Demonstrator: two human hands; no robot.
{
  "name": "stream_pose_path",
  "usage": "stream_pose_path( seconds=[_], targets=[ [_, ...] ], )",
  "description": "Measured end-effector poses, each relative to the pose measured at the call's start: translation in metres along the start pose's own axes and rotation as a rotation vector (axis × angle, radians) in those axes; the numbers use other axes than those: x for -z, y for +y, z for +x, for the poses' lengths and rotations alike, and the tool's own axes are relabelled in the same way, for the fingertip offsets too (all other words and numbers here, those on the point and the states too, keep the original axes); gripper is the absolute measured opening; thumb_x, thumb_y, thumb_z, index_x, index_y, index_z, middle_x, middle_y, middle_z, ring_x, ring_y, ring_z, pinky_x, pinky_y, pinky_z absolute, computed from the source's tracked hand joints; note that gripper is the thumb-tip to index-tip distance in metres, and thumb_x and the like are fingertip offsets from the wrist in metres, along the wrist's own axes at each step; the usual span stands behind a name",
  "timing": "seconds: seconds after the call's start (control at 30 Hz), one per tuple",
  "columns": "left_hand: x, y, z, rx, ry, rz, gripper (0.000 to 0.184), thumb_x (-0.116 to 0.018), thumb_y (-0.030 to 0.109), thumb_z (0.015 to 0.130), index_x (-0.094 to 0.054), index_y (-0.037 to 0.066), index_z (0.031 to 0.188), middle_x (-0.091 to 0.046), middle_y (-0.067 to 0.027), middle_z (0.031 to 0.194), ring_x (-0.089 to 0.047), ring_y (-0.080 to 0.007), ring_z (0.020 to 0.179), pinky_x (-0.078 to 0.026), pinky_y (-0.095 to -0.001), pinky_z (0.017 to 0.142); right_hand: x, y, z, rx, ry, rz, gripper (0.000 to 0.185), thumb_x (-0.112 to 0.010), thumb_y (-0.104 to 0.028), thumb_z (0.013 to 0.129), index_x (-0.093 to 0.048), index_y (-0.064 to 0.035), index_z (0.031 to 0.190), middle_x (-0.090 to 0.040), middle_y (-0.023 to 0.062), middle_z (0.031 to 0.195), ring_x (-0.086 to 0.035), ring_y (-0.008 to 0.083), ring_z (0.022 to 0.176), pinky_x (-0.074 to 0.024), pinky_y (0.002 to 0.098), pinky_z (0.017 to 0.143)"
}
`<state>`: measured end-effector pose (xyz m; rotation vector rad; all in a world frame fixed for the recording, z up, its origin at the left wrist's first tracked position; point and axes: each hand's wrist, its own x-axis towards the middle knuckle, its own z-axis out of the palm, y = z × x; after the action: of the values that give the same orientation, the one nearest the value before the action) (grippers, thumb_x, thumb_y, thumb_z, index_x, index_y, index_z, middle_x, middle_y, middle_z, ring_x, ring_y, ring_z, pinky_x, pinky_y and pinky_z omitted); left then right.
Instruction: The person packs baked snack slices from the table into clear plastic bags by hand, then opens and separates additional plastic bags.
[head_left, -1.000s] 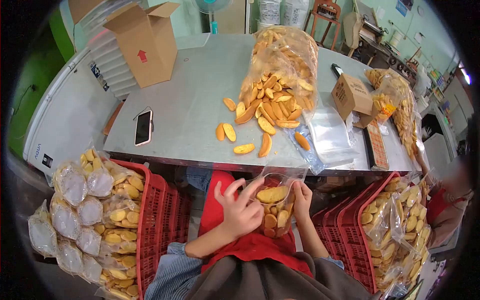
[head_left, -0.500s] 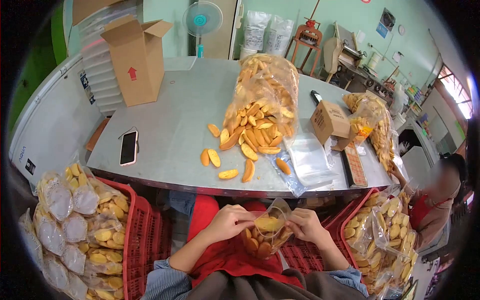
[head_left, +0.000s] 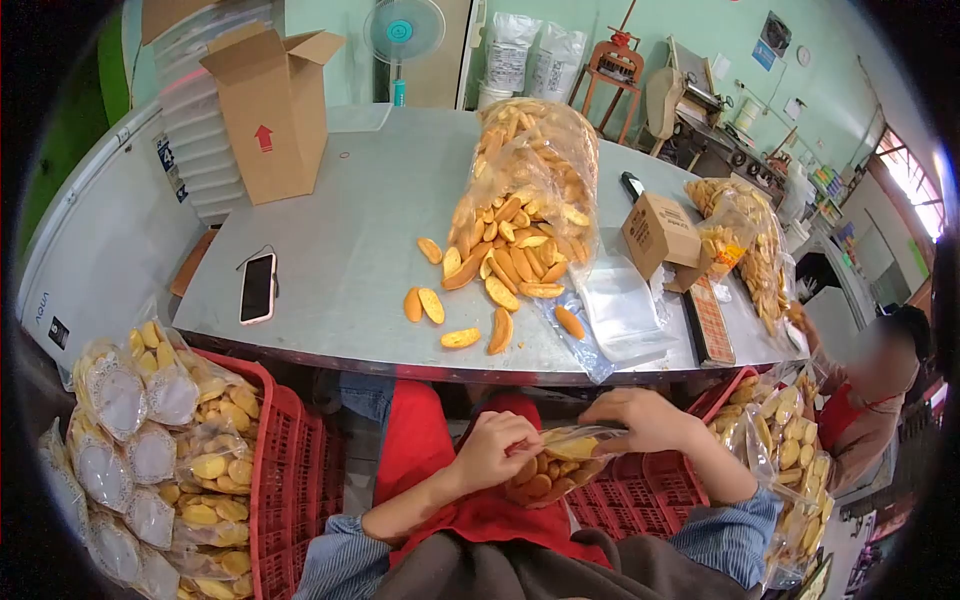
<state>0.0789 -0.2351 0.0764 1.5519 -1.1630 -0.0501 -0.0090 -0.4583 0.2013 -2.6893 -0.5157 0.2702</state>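
Note:
A clear plastic bag [head_left: 545, 482] of golden toasted bread pieces is above my lap, in front of the table edge. My left hand [head_left: 497, 448] is closed on the left side of the bag's mouth, its fingers pinched together. At the opposite side, my right hand [head_left: 645, 420] has its fingers bent over the bag's upper edge, with the thumb side partly hidden. The mouth now looks narrow and drawn out sideways. Ahead on the table lies a large open bag of the same bread [head_left: 535, 180], with loose pieces [head_left: 500, 292] spilled before it.
Red crates with filled bags stand at left [head_left: 262, 470] and right [head_left: 650, 490]. The metal table [head_left: 350, 260] holds a phone [head_left: 258, 288], a tall carton [head_left: 265, 125], a small box [head_left: 660, 238] and flat plastic bags [head_left: 622, 312]. Another person [head_left: 865, 420] is at right.
My right hand has moved up and right, turning over the bag's edge. My left hand has shifted slightly right. The bag has tilted, and its round open mouth has become stretched and narrower.

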Motion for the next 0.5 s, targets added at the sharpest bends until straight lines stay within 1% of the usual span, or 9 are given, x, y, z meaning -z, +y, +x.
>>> stream_pose_path(
  seconds=[0.07, 0.17, 0.2, 0.3, 0.4, 0.5],
  targets=[
    [0.0, 0.011, 0.003, 0.045, -0.052, -0.021, 0.013, -0.067, 0.014, 0.076, -0.059, 0.006, 0.068, -0.059, -0.0035, 0.065, -0.056, -0.0215, 0.061, -0.039, -0.0326, 0.06, -0.009, 0.0, 0.008, 0.029, -0.18, -0.006, 0.037, -0.068, -0.023, 0.074, -0.059, -0.0048, 0.105, -0.059, 0.0106, 0.095, -0.058, 0.029, 0.09, -0.0482, 0.0365, 0.077],
    [0.007, 0.018, 0.004, 0.066, -0.07, 0.162, 0.013, -0.066, 0.014, 0.076, -0.06, 0.006, 0.068, -0.059, -0.0045, 0.066, -0.057, -0.0224, 0.063, -0.039, -0.0333, 0.06, -0.023, -0.006, 0.015, 0.016, -0.146, -0.126, 0.03, -0.067, -0.022, 0.074, -0.06, -0.0043, 0.097, -0.056, 0.0109, 0.091, -0.057, 0.0295, 0.088, -0.048, 0.0387, 0.074],
    [0.009, 0.017, 0.003, 0.047, -0.052, 0.176, 0.012, -0.066, 0.014, 0.076, -0.06, 0.006, 0.068, -0.06, -0.0048, 0.066, -0.057, -0.0229, 0.063, -0.039, -0.0333, 0.06, -0.022, -0.009, 0.015, -0.001, -0.116, -0.185, 0.023, -0.065, -0.021, 0.076, -0.06, -0.0043, 0.091, -0.057, 0.0108, 0.09, -0.057, 0.0285, 0.087, -0.0481, 0.0386, 0.073],
    [0.013, 0.014, 0.0, 0.001, -0.011, 0.207, 0.012, -0.066, 0.014, 0.075, -0.06, 0.006, 0.068, -0.06, -0.0057, 0.067, -0.058, -0.0241, 0.065, -0.039, -0.0335, 0.06, -0.023, 0.004, 0.017, -0.131, -0.241, -0.188, 0.018, -0.063, -0.021, 0.077, -0.061, -0.0051, 0.084, -0.057, 0.0089, 0.085, -0.058, 0.0277, 0.082, -0.0488, 0.0381, 0.07],
    [0.007, 0.009, -0.005, -0.009, 0.026, 0.202, 0.013, -0.066, 0.014, 0.074, -0.059, 0.006, 0.068, -0.06, -0.0064, 0.067, -0.058, -0.0255, 0.065, -0.04, -0.0344, 0.061, -0.034, 0.005, 0.015, -0.036, -0.142, -0.251, 0.014, -0.061, -0.02, 0.077, -0.061, -0.006, 0.078, -0.058, 0.0067, 0.079, -0.059, 0.0267, 0.076, -0.0489, 0.0372, 0.066],
    [-0.002, 0.012, -0.007, -0.018, 0.064, 0.197, 0.013, -0.066, 0.013, 0.074, -0.058, 0.005, 0.068, -0.059, -0.0073, 0.067, -0.057, -0.0264, 0.065, -0.041, -0.0357, 0.062, -0.049, -0.011, 0.021, 0.06, 0.121, -0.217, 0.013, -0.062, -0.019, 0.075, -0.06, -0.0062, 0.074, -0.057, 0.0063, 0.076, -0.059, 0.0256, 0.072, -0.0484, 0.0364, 0.064]
  ],
)
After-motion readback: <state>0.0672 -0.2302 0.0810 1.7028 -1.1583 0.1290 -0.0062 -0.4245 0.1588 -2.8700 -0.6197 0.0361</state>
